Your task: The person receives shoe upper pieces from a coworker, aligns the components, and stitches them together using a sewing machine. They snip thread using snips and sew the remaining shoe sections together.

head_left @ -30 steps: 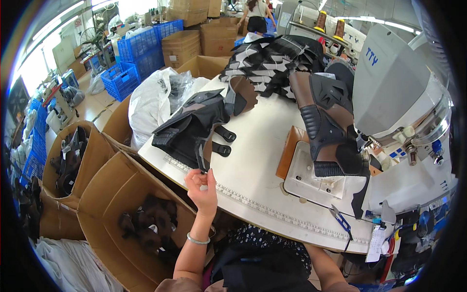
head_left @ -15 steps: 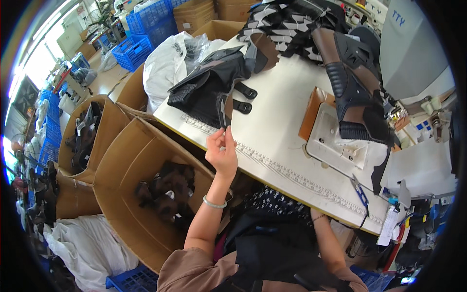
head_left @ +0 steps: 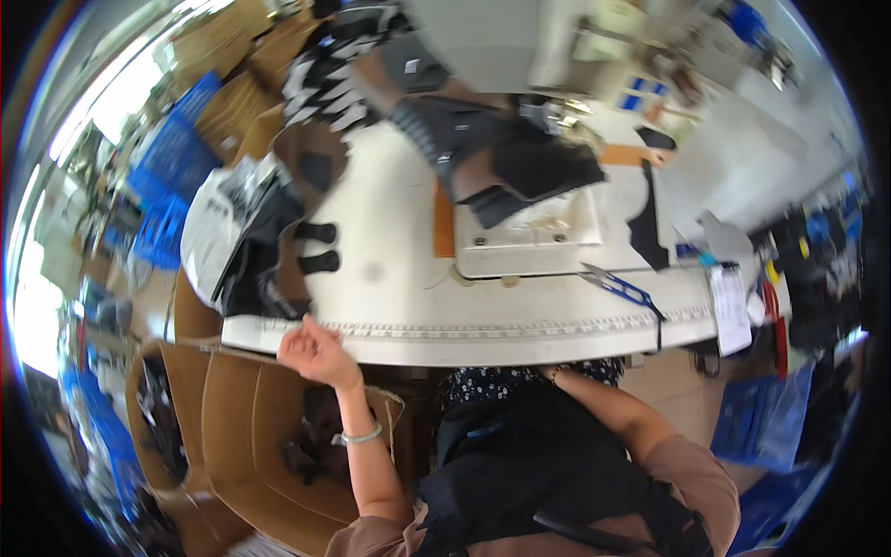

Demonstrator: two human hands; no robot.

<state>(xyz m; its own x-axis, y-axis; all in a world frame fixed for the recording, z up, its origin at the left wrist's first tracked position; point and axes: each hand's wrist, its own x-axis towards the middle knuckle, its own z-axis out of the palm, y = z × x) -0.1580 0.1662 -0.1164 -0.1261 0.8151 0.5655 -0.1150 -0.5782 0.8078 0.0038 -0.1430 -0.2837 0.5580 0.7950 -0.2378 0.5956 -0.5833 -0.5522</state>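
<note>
My left hand point(head_left: 317, 355) is at the table's front left edge, its fingers curled and the index fingertip at the lower corner of a black fabric piece point(head_left: 264, 269). Blur softens that contact, but the fingers look closed on the corner. Two black tabs point(head_left: 317, 247) stick out from the piece's right side. My right forearm point(head_left: 617, 413) runs to my lap by the table edge, where the hand's fingers are hidden. A black and brown padded piece point(head_left: 487, 148) lies over the white sewing machine bed point(head_left: 520, 265).
Blue-handled thread snips point(head_left: 617, 285) lie on the white table point(head_left: 390, 278), right of the machine bed. A printed ruler strip point(head_left: 483, 330) follows the front edge. Cardboard boxes point(head_left: 237, 418) with dark pieces stand below left. A blue crate point(head_left: 761, 408) is at the lower right.
My view has swung to the right, so the table and its pieces appear further left. My left hand stays by the fabric corner; my right hand remains low at my lap.
</note>
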